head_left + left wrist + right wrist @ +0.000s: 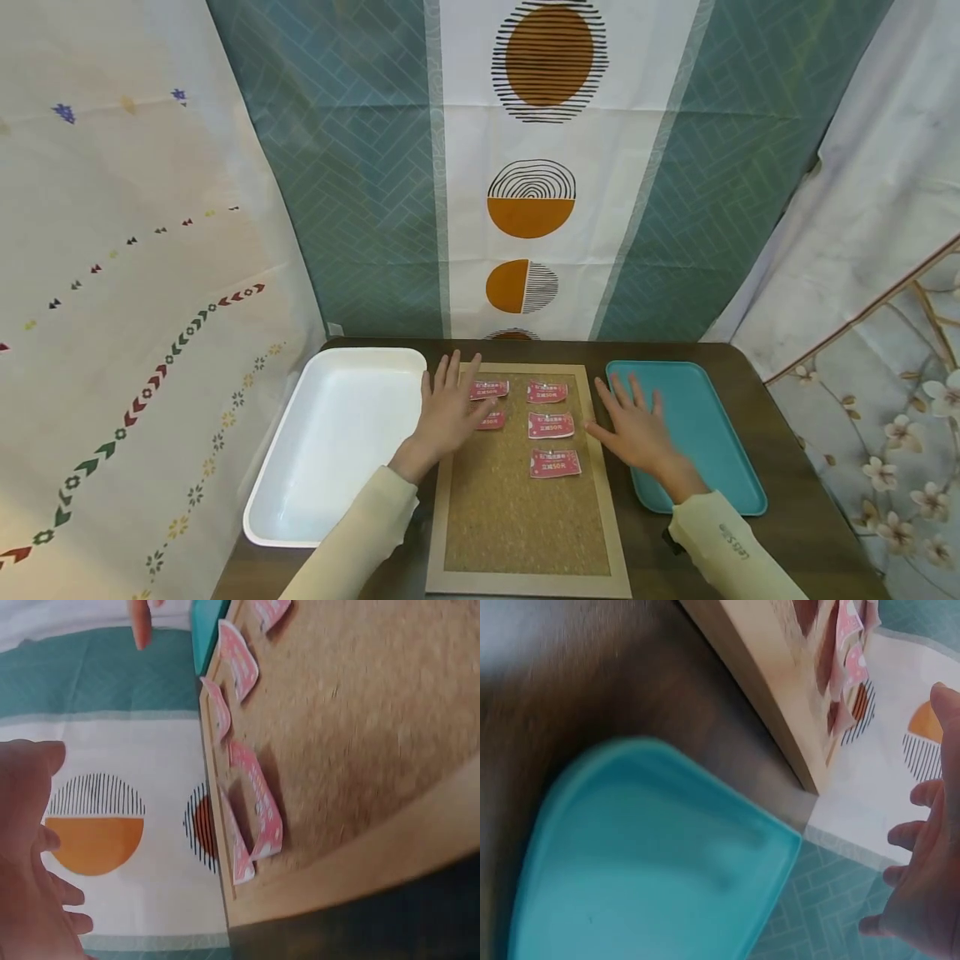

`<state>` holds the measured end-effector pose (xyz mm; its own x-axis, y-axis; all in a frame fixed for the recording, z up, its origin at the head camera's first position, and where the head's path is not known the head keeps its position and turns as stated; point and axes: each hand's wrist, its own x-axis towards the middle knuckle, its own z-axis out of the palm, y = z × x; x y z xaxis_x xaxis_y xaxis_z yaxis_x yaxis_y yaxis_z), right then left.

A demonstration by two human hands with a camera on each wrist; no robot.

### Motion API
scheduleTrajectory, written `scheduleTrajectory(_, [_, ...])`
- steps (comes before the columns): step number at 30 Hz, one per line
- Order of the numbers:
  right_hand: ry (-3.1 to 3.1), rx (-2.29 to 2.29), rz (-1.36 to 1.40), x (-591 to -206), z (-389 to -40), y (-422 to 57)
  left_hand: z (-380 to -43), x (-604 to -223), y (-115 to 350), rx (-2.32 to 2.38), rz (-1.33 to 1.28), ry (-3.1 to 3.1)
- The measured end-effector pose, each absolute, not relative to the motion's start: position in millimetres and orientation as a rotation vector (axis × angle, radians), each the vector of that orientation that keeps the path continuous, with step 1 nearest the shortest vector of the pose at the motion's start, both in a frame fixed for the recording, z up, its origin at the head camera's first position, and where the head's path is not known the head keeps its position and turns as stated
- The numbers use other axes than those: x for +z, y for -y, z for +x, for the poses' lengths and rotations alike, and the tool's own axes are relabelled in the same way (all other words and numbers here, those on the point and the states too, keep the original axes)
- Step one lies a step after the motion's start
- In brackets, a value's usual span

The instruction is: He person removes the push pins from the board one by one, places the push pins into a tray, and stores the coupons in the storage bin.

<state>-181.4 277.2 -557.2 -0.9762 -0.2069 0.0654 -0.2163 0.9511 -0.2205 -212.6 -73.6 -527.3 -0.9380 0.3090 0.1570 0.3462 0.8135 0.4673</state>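
Note:
A cork board (525,525) with a pale wooden frame lies in the middle of the table. Several pink paper coupons (555,464) with white print are fixed on its upper half in two columns; in the left wrist view the coupons (259,799) curl up off the cork. My left hand (447,414) hovers with fingers spread over the board's upper left edge, partly hiding the left column. Above the gap between the board and a teal tray (693,417), my right hand (636,432) is spread too, overlapping the tray's left rim. Neither hand holds anything.
To the left of the board stands a white tray (258,508) with raised walls. All of this sits on a dark brown table (802,533). Patterned cloth curtains (360,167) hang behind the table and along both sides.

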Motion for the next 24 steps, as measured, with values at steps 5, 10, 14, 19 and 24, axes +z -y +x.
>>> scheduleTrajectory(5, [3.064,0.382,0.372,-565.7,-179.1,-267.2,-205.4,-538.2,63.3,-0.79,-0.584,2.913])
scheduleTrajectory(10, [3.059,0.417,0.408,-572.5,-174.6,-255.9,-198.3,-542.3,55.8,-0.844,-0.653,2.858])
scheduleTrajectory(14, [3.015,0.436,0.439,-579.2,-171.2,-248.2,-193.6,-548.3,49.4,-0.917,-0.659,2.825])
scheduleTrajectory(19, [2.96,0.47,0.463,-587.8,-168.3,-237.5,-185.1,-565.5,42.7,-0.983,-0.677,2.859])
scheduleTrajectory(24, [2.931,0.486,0.481,-591.6,-167.7,-226.5,-178.0,-576.1,36.0,-1.131,-0.711,2.926])
